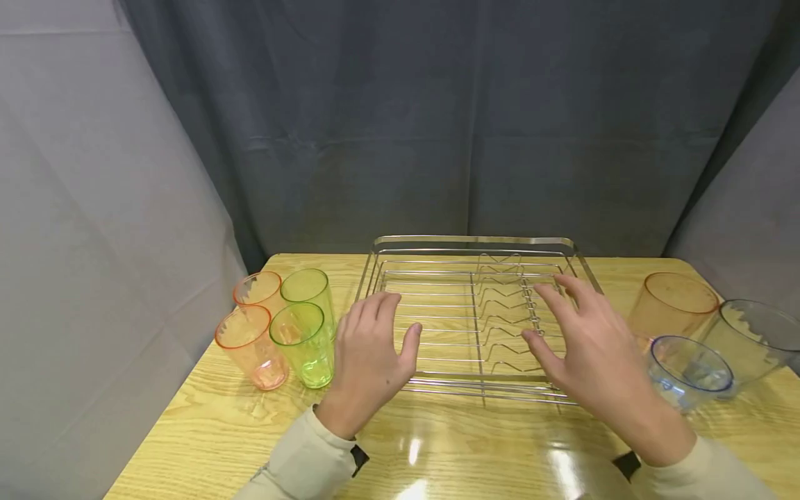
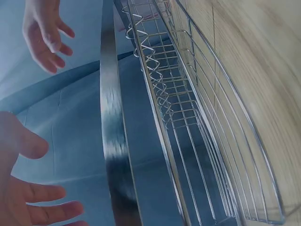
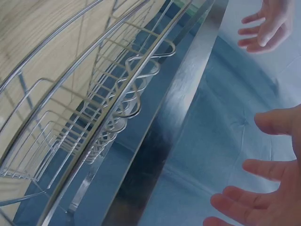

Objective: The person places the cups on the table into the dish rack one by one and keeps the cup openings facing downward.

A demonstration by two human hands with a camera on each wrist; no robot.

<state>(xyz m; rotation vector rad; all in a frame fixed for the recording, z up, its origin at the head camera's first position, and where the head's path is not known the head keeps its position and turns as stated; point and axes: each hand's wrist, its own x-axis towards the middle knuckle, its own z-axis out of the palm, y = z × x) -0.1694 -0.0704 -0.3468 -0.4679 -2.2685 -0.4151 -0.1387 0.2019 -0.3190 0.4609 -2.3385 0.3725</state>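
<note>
A wire dish rack [image 1: 437, 305] of shiny metal stands at the middle of the table, with a row of bent wire dividers [image 1: 505, 312] right of its centre. My left hand [image 1: 371, 347] hovers over the rack's near left part, fingers extended and thumb apart, holding nothing. Above the near right part is my right hand [image 1: 594, 347], its fingers spread and also holding nothing. Both wrist views show the hands apart from the rack's flat metal band [image 2: 113, 117]. Left of my left hand are two green cups [image 1: 315, 354] and two orange cups [image 1: 246, 330].
On the right stand a larger orange cup [image 1: 678, 295], a clear grey cup [image 1: 756, 326] and a low blue cup [image 1: 690, 368]. The wooden table [image 1: 219, 430] ends at a dark curtain [image 1: 437, 125] behind. Pale cloth [image 1: 94, 243] hangs at the left side.
</note>
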